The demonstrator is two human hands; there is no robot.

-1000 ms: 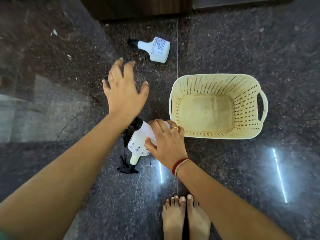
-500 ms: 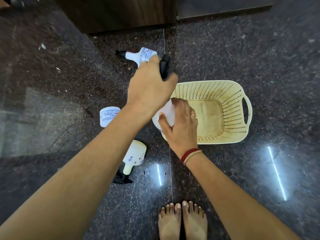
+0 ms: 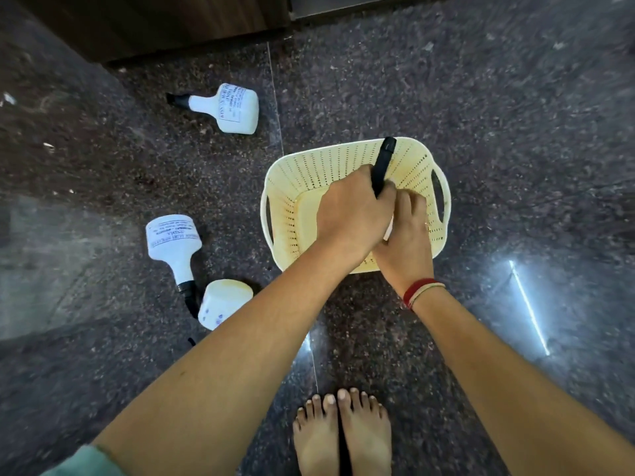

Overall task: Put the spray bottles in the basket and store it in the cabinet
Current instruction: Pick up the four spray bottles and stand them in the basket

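Observation:
A cream perforated basket (image 3: 309,166) stands on the dark granite floor. Both hands hold one white spray bottle (image 3: 382,166) over its inside. My left hand (image 3: 350,211) grips the bottle near its black nozzle, which sticks up toward the far rim. My right hand (image 3: 409,235) holds the bottle's body, mostly hidden. Three more white bottles lie on the floor: one at the back (image 3: 226,108), one at the left (image 3: 171,242), and one (image 3: 223,302) partly under my left forearm.
A wooden cabinet base (image 3: 171,25) runs along the top of the view. My bare feet (image 3: 343,434) stand just behind the basket. The glossy floor shows bright light reflections at the right.
Both hands have carried the bottle rightward from the basket's near-left rim to over its inside. The view has shifted, showing the left bottles more fully.

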